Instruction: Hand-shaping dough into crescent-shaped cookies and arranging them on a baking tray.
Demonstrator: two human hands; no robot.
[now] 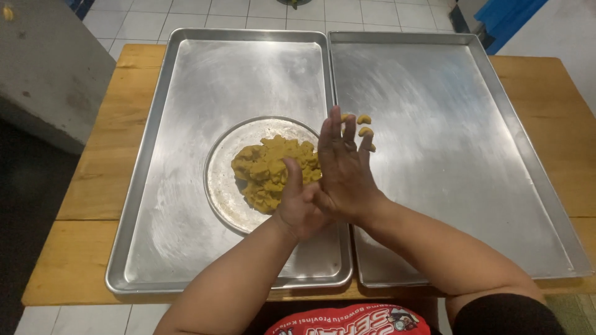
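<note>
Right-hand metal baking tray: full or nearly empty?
Nearly empty. The right rectangular metal baking tray shows bare metal except for a few small yellow-brown curved dough pieces near its left rim, partly hidden behind the right hand.

I am seeing a wooden worktop [93,180] carrying two large metal baking trays side by side, their long edges touching. The right tray [459,161] is holding a few small curled yellow-brown pieces [364,119] near its left rim. The left tray [186,111] is showing a brushed, scuffed surface. Behind the worktop, a white tiled floor [385,12] is running across the top, with something blue [506,18] sitting at the upper right corner. At the upper left, a grey concrete block [49,68] is standing beside the worktop. A dark strip of floor [25,205] is lying below it.
</note>
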